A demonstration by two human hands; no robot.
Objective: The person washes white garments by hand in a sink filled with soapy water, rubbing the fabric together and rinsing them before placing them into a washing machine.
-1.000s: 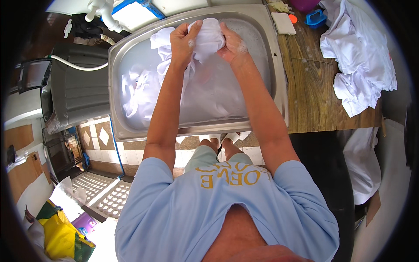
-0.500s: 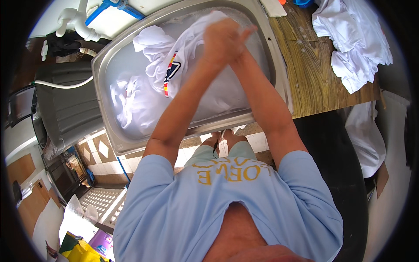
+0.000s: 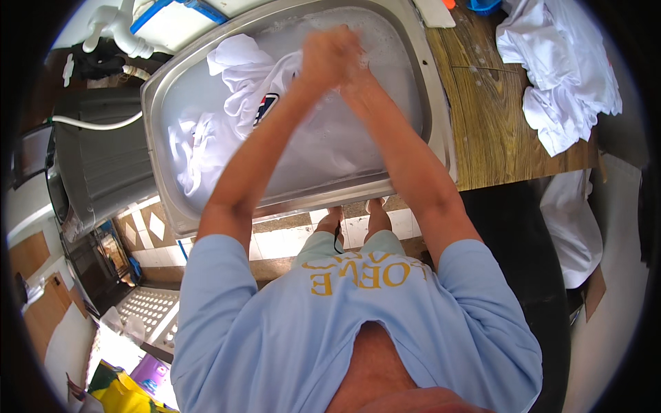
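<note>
White garment (image 3: 237, 62): in the soapy water (image 3: 385, 41), bunched just left of the hands, its folds running up to them; a dark emblem (image 3: 266, 109) shows on it, partly behind the left forearm.

Left hand (image 3: 328, 58): motion-blurred, fingers apparently curled, lying over the right. Right hand (image 3: 354, 77): mostly covered, close under the left. Cannot tell how far either is open, or whether cloth is gripped between them.

Change: a second ago the hands stood apart with cloth stretched between; now they overlap, and less of the emblem shows than half a second ago. Judgement: the cloth seems to have gone from being held spread to being worked hand against hand.

Outward: second white cloth (image 3: 196, 148) in the water, left of and nearer the body than the hands; metal basin (image 3: 441, 131) around all. Well right of the hands, wooden counter (image 3: 492, 124) with piled white cloth (image 3: 558, 69).
</note>
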